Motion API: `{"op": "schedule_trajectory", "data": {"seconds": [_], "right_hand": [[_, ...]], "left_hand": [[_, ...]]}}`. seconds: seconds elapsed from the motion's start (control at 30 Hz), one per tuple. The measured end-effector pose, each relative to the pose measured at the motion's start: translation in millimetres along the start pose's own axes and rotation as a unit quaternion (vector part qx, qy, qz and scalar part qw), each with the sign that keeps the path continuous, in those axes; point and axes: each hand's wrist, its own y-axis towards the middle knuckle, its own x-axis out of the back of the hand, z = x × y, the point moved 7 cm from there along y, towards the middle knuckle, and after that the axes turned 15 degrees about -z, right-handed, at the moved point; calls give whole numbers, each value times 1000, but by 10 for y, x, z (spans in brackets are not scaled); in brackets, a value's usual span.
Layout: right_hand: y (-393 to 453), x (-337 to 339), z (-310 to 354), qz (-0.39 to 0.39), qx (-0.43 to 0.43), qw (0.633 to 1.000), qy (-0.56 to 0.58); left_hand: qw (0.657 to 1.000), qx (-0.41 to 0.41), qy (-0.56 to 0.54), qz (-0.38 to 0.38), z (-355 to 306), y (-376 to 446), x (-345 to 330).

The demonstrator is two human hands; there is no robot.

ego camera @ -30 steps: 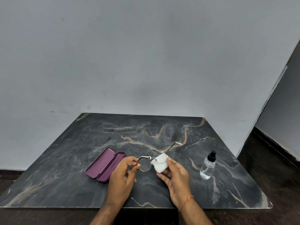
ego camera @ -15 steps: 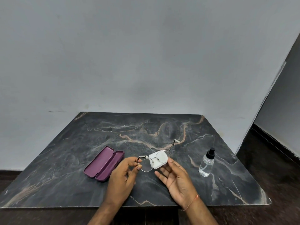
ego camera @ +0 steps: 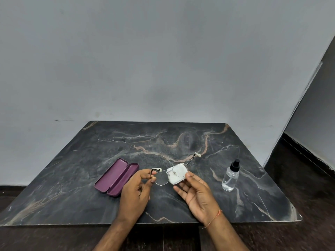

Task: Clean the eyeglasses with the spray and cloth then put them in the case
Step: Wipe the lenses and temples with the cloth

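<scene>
So the dark marble table (ego camera: 181, 142) takes up most of the view, and everything sits toward the near half so it's all in easy reach. The purple case (ego camera: 117, 175) lies open at about 9 o'clock from the hands, lid flat, presumably ready for the glasses once they're clean. The spray bottle (ego camera: 230, 176) stands upright over at 3 o'clock, cap on, parked out of the way, so my guess is the spraying's done.

The left hand (ego camera: 135, 192) pinches the eyeglasses (ego camera: 168, 175) at the left-side hinge, holding them up off the table so both sides of a lens are reachable. The right hand (ego camera: 196, 191) pinches the white cloth (ego camera: 176, 174) around the right-side lens, thumb on top, other fingers spread loose underneath. The far temple sticks out toward 1 o'clock. Looks like mid-wipe to me.
</scene>
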Motion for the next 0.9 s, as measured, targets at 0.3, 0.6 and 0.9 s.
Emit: {"op": "schedule_trajectory", "data": {"seconds": [0.3, 0.6, 0.9], "right_hand": [[24, 3, 2, 3, -10, 1000, 8], [34, -9, -8, 15, -24, 1000, 3], [33, -13, -11, 26, -35, 999, 17]], "left_hand": [[1000, -10, 16, 7, 47, -4, -17], [1000, -2, 18, -4, 41, -5, -1], [1000, -24, 12, 13, 48, -12, -20]]}}
